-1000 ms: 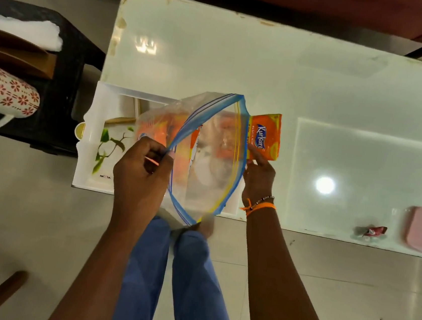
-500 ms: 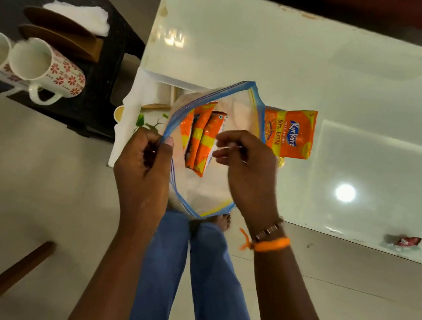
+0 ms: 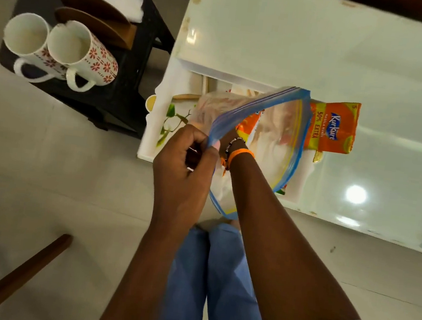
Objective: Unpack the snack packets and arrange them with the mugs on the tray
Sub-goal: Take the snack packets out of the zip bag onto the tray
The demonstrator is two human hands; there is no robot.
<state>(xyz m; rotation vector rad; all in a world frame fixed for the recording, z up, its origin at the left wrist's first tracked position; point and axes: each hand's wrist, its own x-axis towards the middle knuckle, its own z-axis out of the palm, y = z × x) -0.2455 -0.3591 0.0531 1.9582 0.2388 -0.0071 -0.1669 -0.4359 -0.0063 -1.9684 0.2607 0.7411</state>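
Your left hand (image 3: 183, 162) pinches the blue zip rim of the clear bag (image 3: 273, 130), holding its mouth open toward you over the white tray (image 3: 157, 117) at the bench's (image 3: 322, 54) near left corner. Your right hand is hidden inside the bag — I cannot tell what its fingers are doing; only the wrist with its orange band (image 3: 240, 154) shows. Half a second ago that hand was still at the bag's mouth. One orange snack packet (image 3: 336, 126) lies flat on the bench just beside the bag's right side, its long axis running toward the far edge. The two mugs (image 3: 59, 50) stand on the black stool (image 3: 123, 89) left of the bench.
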